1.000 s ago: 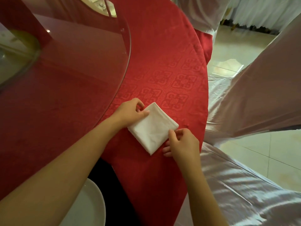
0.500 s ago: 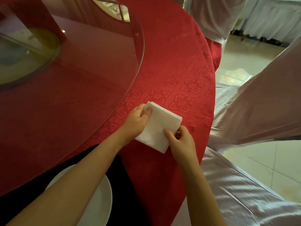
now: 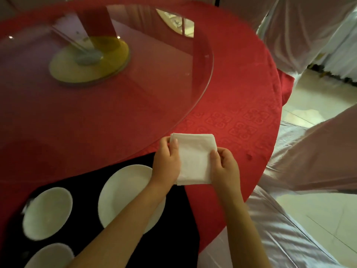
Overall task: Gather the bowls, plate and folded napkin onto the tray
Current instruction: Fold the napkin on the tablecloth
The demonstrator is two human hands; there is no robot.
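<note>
White folded napkin (image 3: 194, 158) is held at centre frame, left hand (image 3: 167, 163) and right hand (image 3: 224, 167) each closed in a thumb-over grip on opposite edges, likely to keep the folds intact. Black tray (image 3: 179, 219), lower left, already carries plate (image 3: 123, 192) and two bowls (image 3: 47, 212).

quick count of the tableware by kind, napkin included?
Bowls: 2
Plate: 1
Folded napkin: 1, held in both hands
Tray: 1
Total: 5
</note>
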